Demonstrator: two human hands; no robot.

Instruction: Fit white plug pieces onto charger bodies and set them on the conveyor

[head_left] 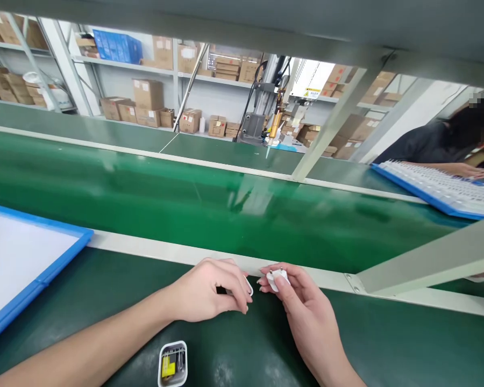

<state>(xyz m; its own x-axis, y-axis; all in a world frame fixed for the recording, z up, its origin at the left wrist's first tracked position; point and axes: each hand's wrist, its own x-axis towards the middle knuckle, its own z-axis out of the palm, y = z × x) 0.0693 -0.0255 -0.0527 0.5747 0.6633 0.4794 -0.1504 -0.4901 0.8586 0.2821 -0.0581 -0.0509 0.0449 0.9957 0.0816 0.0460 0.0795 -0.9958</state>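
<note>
My right hand [302, 306] pinches a small white plug piece [277, 278] with two metal pins pointing up, the thumb pressed on its near side. Just left of it, my left hand [213, 289] curls its fingers round a white plastic piece [249, 287]. Only a rounded rim of that piece shows beside the fingertips; its kind is hidden. The two hands are close but apart, above the dark green bench [226, 360]. Below my left forearm lies an open white charger housing [160, 365] with a yellow component and dark parts inside.
A blue-edged white tray [36, 279] is at the left. A green conveyor belt [165, 199] runs behind a pale rail. A slanted metal post [427, 258] rises at the right. Across the belt, a person [423, 145] sits by a tray of white parts [447, 185]. Boxes fill the shelves behind.
</note>
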